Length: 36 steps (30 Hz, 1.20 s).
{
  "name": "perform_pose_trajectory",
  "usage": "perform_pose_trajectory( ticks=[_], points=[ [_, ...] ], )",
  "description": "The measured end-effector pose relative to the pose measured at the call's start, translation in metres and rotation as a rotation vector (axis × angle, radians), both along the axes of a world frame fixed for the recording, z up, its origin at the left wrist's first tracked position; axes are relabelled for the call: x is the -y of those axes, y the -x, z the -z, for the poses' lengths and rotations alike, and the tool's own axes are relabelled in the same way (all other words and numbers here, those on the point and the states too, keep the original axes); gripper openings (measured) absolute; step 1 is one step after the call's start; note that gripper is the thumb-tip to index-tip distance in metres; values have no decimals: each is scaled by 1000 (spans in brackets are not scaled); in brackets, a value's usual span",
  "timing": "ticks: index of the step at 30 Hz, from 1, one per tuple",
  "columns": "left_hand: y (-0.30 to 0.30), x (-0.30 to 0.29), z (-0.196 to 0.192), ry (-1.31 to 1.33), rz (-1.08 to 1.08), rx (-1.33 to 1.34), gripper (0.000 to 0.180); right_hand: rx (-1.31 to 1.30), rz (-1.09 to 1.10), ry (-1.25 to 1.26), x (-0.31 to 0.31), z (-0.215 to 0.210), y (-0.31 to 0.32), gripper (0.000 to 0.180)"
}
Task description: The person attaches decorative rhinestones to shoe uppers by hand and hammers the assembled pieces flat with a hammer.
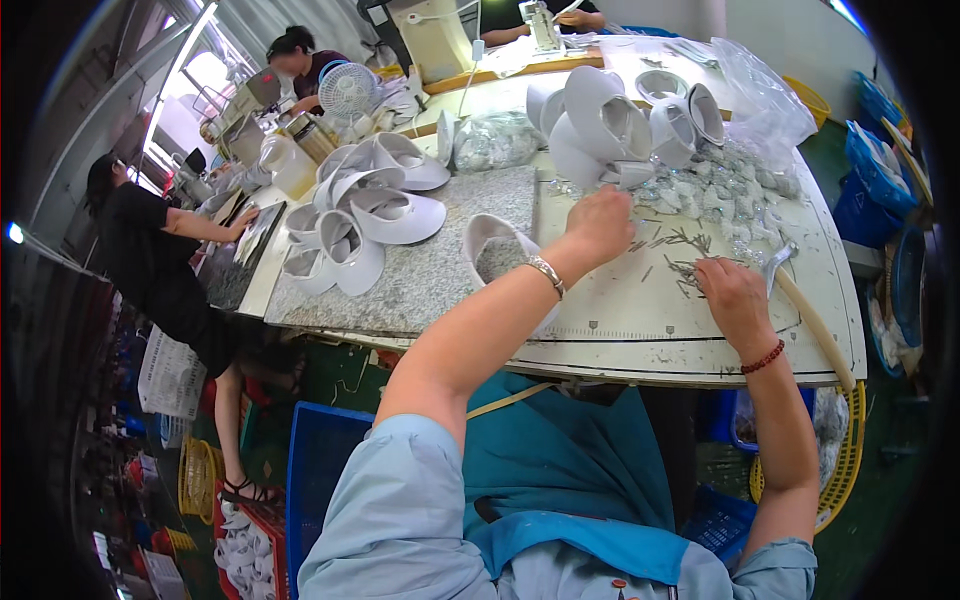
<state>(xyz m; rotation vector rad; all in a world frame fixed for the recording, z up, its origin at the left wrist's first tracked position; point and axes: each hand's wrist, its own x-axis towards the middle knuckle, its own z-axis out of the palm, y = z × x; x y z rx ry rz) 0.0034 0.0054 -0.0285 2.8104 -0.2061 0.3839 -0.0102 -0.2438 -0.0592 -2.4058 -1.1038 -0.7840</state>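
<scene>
My left hand (602,225) is closed, fingers curled, just in front of a small white folded piece (630,172); what the fingertips hold is hidden. My right hand (735,300) has its fingers drawn together at the edge of a scatter of thin grey nail-like pins (690,268). A hammer with a pale wooden handle (815,325) lies right beside that hand. Behind the pins is a heap of small white glittery pieces (725,185). One white curved, open-centred piece (485,237) stands partly behind my left forearm.
More white curved pieces sit on a speckled grey slab (450,215) at left and in a stack (595,115) at the back. Clear plastic bags (765,95) lie behind. Two co-workers stand or sit at left; another is across the table. A yellow basket (850,460) is below right.
</scene>
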Motion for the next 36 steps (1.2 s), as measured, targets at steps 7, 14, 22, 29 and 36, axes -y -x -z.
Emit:
perform_pose_trajectory(
  ticks=[7, 14, 22, 29, 36],
  points=[
    [12, 7, -16, 892, -79, -366, 15, -39, 16, -102, 6, 4, -2, 7],
    [46, -17, -32, 1798, -17, -565, 18, -97, -37, -81, -8, -2, 0, 15],
    [55, -13, -18, 1986, 187, -650, 22, -100, -16, -162, 1, 3, 1, 9],
    [67, 1, -20, 1676, 73, -484, 17, -207, 7, -187, 2, -6, 5, 11],
    [79, 7, -16, 1435, 25, -403, 15, -334, -38, -333, -1, -3, 0, 15]
  ],
)
